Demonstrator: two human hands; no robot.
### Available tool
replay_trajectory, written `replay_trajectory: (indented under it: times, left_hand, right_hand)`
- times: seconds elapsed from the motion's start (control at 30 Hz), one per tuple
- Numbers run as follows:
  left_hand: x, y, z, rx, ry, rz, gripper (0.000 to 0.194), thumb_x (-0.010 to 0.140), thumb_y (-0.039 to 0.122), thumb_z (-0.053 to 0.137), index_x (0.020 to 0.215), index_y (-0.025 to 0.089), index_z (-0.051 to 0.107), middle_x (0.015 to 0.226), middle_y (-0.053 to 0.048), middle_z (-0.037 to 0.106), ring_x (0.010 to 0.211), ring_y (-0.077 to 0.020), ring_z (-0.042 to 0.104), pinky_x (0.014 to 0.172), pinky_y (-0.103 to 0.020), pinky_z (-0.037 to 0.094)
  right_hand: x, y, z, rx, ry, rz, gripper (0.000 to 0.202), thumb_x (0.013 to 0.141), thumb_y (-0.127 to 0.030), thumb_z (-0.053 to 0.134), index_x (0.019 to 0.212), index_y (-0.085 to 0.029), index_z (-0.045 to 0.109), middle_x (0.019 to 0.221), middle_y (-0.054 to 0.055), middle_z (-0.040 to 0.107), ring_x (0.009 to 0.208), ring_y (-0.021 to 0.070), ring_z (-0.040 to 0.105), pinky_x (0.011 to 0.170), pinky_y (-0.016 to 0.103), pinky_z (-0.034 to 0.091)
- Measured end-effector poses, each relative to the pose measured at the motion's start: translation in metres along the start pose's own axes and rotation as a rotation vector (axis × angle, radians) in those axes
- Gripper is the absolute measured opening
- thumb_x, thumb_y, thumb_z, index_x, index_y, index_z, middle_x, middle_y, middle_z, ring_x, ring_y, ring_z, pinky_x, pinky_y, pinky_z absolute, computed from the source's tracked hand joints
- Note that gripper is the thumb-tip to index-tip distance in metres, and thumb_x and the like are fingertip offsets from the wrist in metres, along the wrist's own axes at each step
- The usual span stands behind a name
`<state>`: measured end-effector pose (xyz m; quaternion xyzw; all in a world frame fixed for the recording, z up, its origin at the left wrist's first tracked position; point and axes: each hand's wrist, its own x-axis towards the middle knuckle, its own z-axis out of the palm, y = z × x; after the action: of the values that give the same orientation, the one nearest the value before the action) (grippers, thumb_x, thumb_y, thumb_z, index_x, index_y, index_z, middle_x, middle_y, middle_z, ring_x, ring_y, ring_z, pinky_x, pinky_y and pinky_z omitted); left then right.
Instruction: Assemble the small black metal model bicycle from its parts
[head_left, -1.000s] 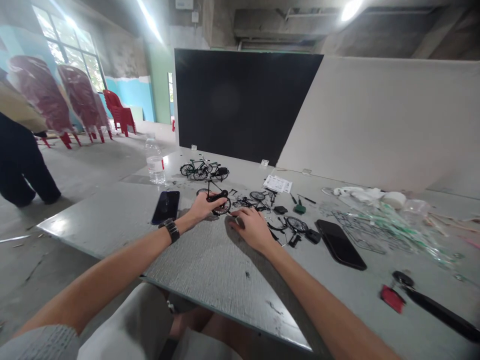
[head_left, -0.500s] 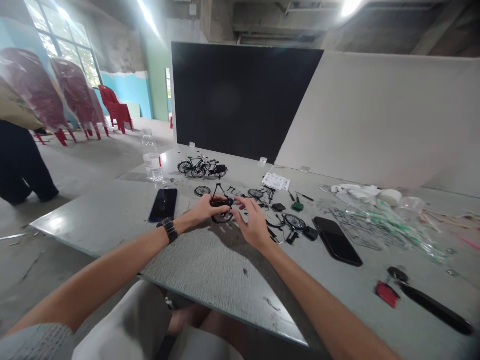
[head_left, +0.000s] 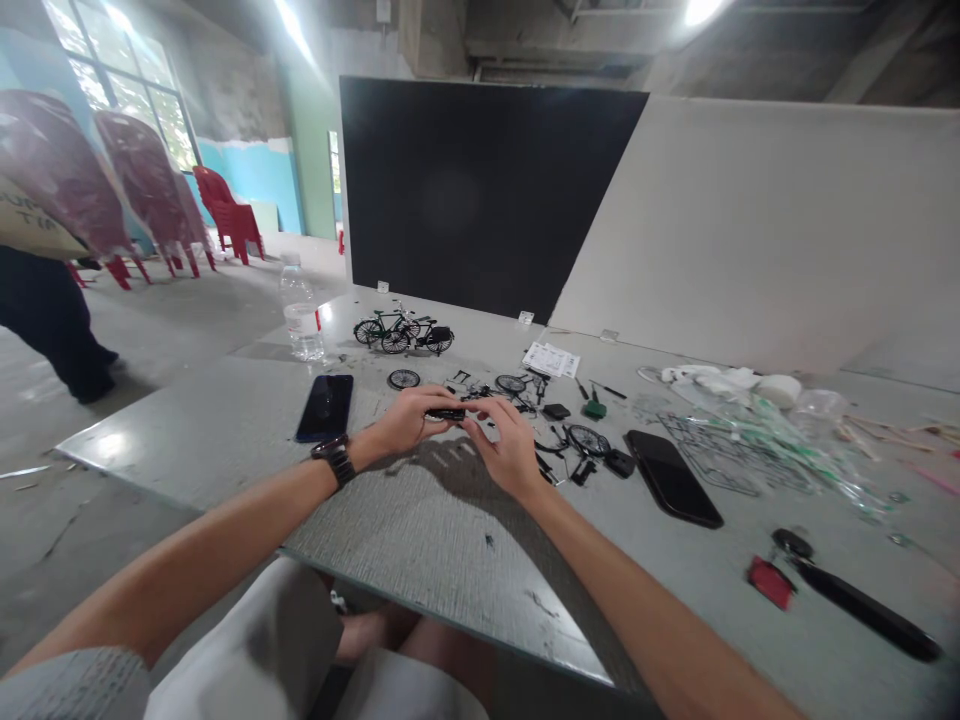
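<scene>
Low over the near part of the table, my left hand (head_left: 407,420) is closed around a dark, partly built model bicycle (head_left: 445,413), seen nearly edge-on and largely covered by the fingers. My right hand (head_left: 507,440) pinches its right end between thumb and fingertips. Just beyond the hands lie a loose spoked wheel (head_left: 403,379) and small black frame pieces (head_left: 517,388). Beside my right wrist are another wheel (head_left: 588,441) and a black box-like piece (head_left: 619,462). Farther back stand two assembled model bicycles (head_left: 405,331), one of them green.
A phone (head_left: 325,408) and a water bottle (head_left: 303,318) stand left; a second phone (head_left: 673,478) lies right. Paper slips (head_left: 551,359), a green piece (head_left: 594,410), plastic sprues and bags (head_left: 787,445), and a black-handled tool (head_left: 862,605) are also there. A person (head_left: 45,300) stands far left.
The model bicycle has been turned from upright, with its wheel showing, to nearly edge-on. My right fingertips have closed onto its end. The person at far left has shifted.
</scene>
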<state>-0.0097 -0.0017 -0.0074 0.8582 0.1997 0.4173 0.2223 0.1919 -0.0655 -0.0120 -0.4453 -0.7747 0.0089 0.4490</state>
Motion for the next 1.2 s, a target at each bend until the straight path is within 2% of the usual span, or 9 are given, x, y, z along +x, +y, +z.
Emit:
replay_trajectory:
  times: [0.1,0.23,0.3,0.43,0.53,0.7,0.87,1.03,1.2]
  left_hand:
    - [-0.002,0.000,0.003,0.020,-0.024,-0.007,0.028,0.093,0.032,0.065,0.117,0.019,0.073,0.113,-0.013,0.074,0.104,-0.0239,0.069,0.093,-0.036,0.051]
    - [-0.006,0.001,0.005,-0.007,-0.029,-0.086,0.064,0.090,0.031,0.071,0.148,0.021,0.047,0.110,-0.011,0.076,0.105,-0.0244,0.071,0.093,-0.036,0.052]
    - [-0.007,0.003,0.005,-0.021,-0.038,-0.068,0.070,0.091,0.029,0.070,0.154,0.025,0.039,0.117,-0.010,0.075,0.112,-0.0241,0.070,0.097,-0.035,0.051]
    - [-0.005,0.008,0.003,-0.014,-0.078,0.022,0.049,0.097,0.025,0.060,0.145,0.029,0.053,0.131,-0.009,0.069,0.119,-0.0227,0.066,0.101,-0.035,0.049]
    - [-0.003,0.008,0.003,0.004,-0.019,-0.031,0.042,0.097,0.029,0.060,0.140,0.028,0.060,0.130,-0.009,0.070,0.116,-0.0229,0.066,0.100,-0.035,0.050]
    - [-0.001,0.001,0.005,0.002,0.139,-0.172,0.053,0.091,0.035,0.070,0.142,0.026,0.059,0.112,-0.007,0.075,0.104,-0.0216,0.069,0.093,-0.031,0.052]
    - [0.002,-0.006,0.006,-0.107,0.216,-0.262,0.066,0.085,0.036,0.076,0.146,0.022,0.055,0.102,-0.005,0.075,0.095,-0.0192,0.069,0.092,-0.031,0.052]
    - [0.002,-0.013,0.008,-0.205,0.252,-0.291,0.072,0.082,0.032,0.078,0.148,0.018,0.052,0.099,-0.006,0.074,0.091,-0.0178,0.068,0.089,-0.030,0.052]
    - [0.003,-0.012,0.005,-0.201,0.222,-0.312,0.075,0.083,0.037,0.077,0.150,0.017,0.049,0.096,-0.005,0.074,0.086,-0.0164,0.067,0.083,-0.028,0.053]
  right_hand:
    - [0.000,0.001,0.001,0.022,0.042,0.001,0.027,0.102,-0.043,0.051,0.104,-0.022,0.068,0.103,0.009,0.072,0.097,0.0229,0.066,0.090,0.036,0.053]
    - [0.000,0.003,0.004,0.039,0.071,0.041,0.024,0.102,-0.039,0.051,0.100,-0.021,0.067,0.098,0.008,0.074,0.093,0.0221,0.069,0.085,0.034,0.054]
    - [0.000,0.004,0.006,0.055,0.085,0.079,0.024,0.102,-0.039,0.051,0.104,-0.021,0.066,0.098,0.008,0.074,0.090,0.0219,0.070,0.083,0.035,0.055]
    - [-0.001,0.005,0.008,0.109,0.105,0.135,0.028,0.100,-0.042,0.052,0.117,-0.021,0.059,0.104,0.010,0.074,0.093,0.0226,0.070,0.084,0.037,0.056]
    - [-0.002,0.005,0.008,0.123,0.114,0.156,0.030,0.100,-0.044,0.053,0.119,-0.021,0.055,0.105,0.011,0.073,0.094,0.0230,0.070,0.083,0.038,0.056]
    - [-0.003,0.006,0.010,0.100,0.116,0.173,0.029,0.101,-0.044,0.051,0.116,-0.020,0.056,0.102,0.011,0.072,0.092,0.0230,0.070,0.083,0.037,0.056]
    - [-0.003,0.010,0.011,0.040,0.112,0.164,0.028,0.102,-0.044,0.046,0.114,-0.021,0.057,0.102,0.011,0.071,0.092,0.0239,0.068,0.083,0.039,0.055]
    - [-0.002,0.016,0.009,-0.027,0.086,0.163,0.025,0.103,-0.040,0.043,0.112,-0.020,0.056,0.101,0.011,0.071,0.091,0.0241,0.068,0.085,0.039,0.052]
    - [-0.001,0.017,0.008,-0.095,0.027,0.165,0.026,0.103,-0.039,0.041,0.113,-0.020,0.056,0.102,0.012,0.072,0.090,0.0248,0.068,0.083,0.038,0.050]
